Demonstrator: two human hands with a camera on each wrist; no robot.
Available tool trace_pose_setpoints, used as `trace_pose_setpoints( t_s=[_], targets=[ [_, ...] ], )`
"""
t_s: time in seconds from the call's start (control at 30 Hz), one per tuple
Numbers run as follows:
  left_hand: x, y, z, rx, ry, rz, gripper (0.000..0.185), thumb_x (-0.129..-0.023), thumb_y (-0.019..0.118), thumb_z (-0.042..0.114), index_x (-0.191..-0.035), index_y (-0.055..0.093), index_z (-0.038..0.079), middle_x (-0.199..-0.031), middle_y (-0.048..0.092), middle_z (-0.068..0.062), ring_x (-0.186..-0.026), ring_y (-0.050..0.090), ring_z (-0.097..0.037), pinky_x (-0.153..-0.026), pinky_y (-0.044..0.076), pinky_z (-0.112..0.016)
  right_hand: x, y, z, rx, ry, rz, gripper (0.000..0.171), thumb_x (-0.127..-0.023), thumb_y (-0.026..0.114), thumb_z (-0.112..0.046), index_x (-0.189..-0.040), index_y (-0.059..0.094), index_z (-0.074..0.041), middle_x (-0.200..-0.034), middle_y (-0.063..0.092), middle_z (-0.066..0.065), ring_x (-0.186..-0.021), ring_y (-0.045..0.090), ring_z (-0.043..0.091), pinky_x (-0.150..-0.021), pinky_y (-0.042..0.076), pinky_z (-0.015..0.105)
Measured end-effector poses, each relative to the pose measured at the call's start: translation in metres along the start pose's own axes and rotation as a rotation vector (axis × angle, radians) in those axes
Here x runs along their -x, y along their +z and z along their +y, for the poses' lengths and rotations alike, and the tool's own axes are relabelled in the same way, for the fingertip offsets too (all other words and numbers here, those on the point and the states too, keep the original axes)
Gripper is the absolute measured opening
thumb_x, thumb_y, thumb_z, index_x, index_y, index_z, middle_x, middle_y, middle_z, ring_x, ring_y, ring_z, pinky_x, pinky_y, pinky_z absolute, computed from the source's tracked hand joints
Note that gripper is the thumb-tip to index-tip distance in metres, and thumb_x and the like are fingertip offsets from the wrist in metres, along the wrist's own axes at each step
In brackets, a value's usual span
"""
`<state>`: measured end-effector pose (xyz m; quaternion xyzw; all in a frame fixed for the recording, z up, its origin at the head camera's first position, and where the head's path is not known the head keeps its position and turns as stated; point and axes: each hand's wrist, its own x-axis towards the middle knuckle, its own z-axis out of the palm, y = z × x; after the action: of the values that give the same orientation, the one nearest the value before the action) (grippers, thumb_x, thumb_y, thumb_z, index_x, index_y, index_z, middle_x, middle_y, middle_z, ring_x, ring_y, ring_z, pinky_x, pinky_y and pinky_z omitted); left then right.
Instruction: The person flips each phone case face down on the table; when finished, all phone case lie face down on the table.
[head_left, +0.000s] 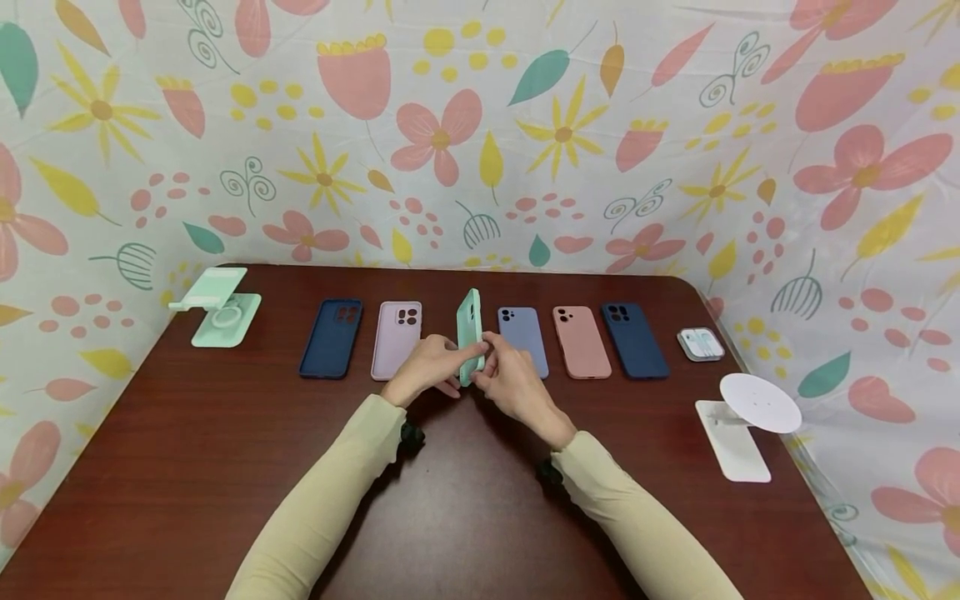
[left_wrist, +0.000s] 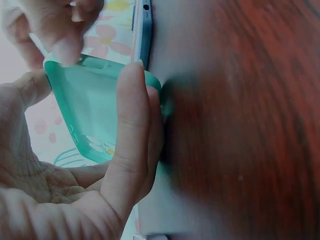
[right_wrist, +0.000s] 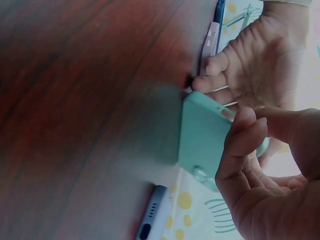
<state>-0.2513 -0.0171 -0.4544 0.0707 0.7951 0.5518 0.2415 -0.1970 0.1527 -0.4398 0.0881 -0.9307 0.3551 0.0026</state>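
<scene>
A mint green phone case stands on its long side between the hands, over the middle of the table. The left wrist view looks into its hollow inside, where patterned cloth shows through the camera holes at the far end. My left hand grips it, thumb and fingers on opposite edges. With thumb and fingers, my right hand pinches the near end, by the port cutout. From the right wrist view the outer back shows, its lower edge close to the tabletop.
Along the back lie a navy case, a lilac case, a periwinkle case, a pink case and another navy case. A mint stand is far left; boxed earphones and a white stand are right.
</scene>
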Motion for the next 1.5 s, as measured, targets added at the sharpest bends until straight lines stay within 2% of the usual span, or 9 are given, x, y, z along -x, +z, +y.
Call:
trace_pose_setpoints(
  t_s=[0.13,0.27,0.4,0.5,0.63,0.9,1.03,1.17,1.5],
  targets=[
    [0.001,-0.005,-0.001,0.082,-0.046,-0.018,0.064,-0.084,0.073,0.060,-0.108,0.064,0.002,-0.090,0.068,-0.017,-0.070,0.074,-0.026,-0.066,0.064,-0.039,-0.005,0.003,0.003,-0.022,0.027,-0.096,0.068,-0.092,0.073,-0.014,-0.150,0.040,-0.002,-0.077,0.068,0.003,-0.055,0.063,0.008,-0.059,0.054,0.024],
    [0.004,-0.009,0.000,0.111,-0.070,-0.019,0.064,-0.086,0.074,0.056,-0.117,0.061,0.001,-0.098,0.069,-0.019,-0.072,0.075,-0.027,-0.067,0.064,-0.039,-0.011,0.007,0.007,-0.025,0.035,-0.174,0.055,-0.092,0.073,-0.014,-0.141,0.050,-0.005,-0.073,0.068,0.003,-0.054,0.063,0.011,-0.055,0.053,0.025],
    [0.006,-0.012,0.001,0.114,-0.033,0.006,0.067,-0.087,0.076,0.049,-0.131,0.056,0.002,-0.104,0.069,-0.022,-0.073,0.075,-0.023,-0.068,0.064,-0.038,-0.017,0.010,0.010,-0.045,0.042,-0.233,0.043,-0.092,0.073,-0.014,-0.131,0.056,-0.006,-0.070,0.068,0.003,-0.053,0.064,0.013,-0.052,0.052,0.027],
    [0.008,-0.013,0.003,0.084,0.022,0.069,0.066,-0.087,0.078,0.043,-0.137,0.055,0.006,-0.106,0.068,-0.020,-0.070,0.074,-0.022,-0.068,0.064,-0.040,-0.020,0.011,0.011,-0.071,0.069,-0.274,0.043,-0.092,0.073,-0.015,-0.131,0.057,-0.007,-0.070,0.068,0.003,-0.054,0.065,0.014,-0.051,0.053,0.028],
    [0.012,-0.014,0.007,0.013,0.099,0.163,0.055,-0.087,0.080,0.032,-0.133,0.060,0.007,-0.102,0.069,-0.017,-0.065,0.073,-0.019,-0.067,0.064,-0.044,-0.023,0.013,0.013,-0.072,0.098,-0.311,0.050,-0.092,0.073,-0.017,-0.137,0.055,-0.007,-0.070,0.070,0.003,-0.054,0.066,0.015,-0.053,0.056,0.029],
    [0.021,-0.017,0.016,-0.104,0.174,0.237,0.040,-0.089,0.079,0.021,-0.124,0.067,0.005,-0.091,0.076,-0.015,-0.057,0.071,-0.016,-0.065,0.063,-0.046,-0.027,0.015,0.014,-0.071,0.129,-0.341,0.062,-0.092,0.075,-0.023,-0.146,0.049,-0.007,-0.073,0.071,0.004,-0.056,0.067,0.017,-0.056,0.057,0.030],
    [0.025,-0.019,0.018,-0.133,0.193,0.242,0.038,-0.090,0.077,0.018,-0.124,0.069,0.003,-0.088,0.077,-0.015,-0.055,0.071,-0.015,-0.064,0.063,-0.046,-0.027,0.014,0.013,-0.068,0.144,-0.342,0.066,-0.092,0.075,-0.024,-0.148,0.047,-0.005,-0.076,0.071,0.004,-0.057,0.068,0.017,-0.056,0.057,0.030],
    [0.026,-0.020,0.018,-0.122,0.191,0.238,0.035,-0.090,0.076,0.016,-0.123,0.071,0.003,-0.089,0.077,-0.017,-0.054,0.070,-0.016,-0.065,0.063,-0.048,-0.027,0.013,0.012,-0.061,0.154,-0.342,0.070,-0.092,0.075,-0.025,-0.150,0.044,-0.004,-0.077,0.072,0.003,-0.057,0.068,0.016,-0.057,0.057,0.029],
    [0.031,-0.021,0.018,-0.123,0.174,0.247,0.032,-0.092,0.074,0.015,-0.121,0.073,0.003,-0.093,0.077,-0.016,-0.055,0.071,-0.015,-0.066,0.063,-0.047,-0.025,0.015,0.011,-0.085,0.140,-0.323,0.066,-0.091,0.075,-0.021,-0.148,0.047,0.000,-0.074,0.072,0.004,-0.054,0.066,0.015,-0.054,0.057,0.029]
  ],
)
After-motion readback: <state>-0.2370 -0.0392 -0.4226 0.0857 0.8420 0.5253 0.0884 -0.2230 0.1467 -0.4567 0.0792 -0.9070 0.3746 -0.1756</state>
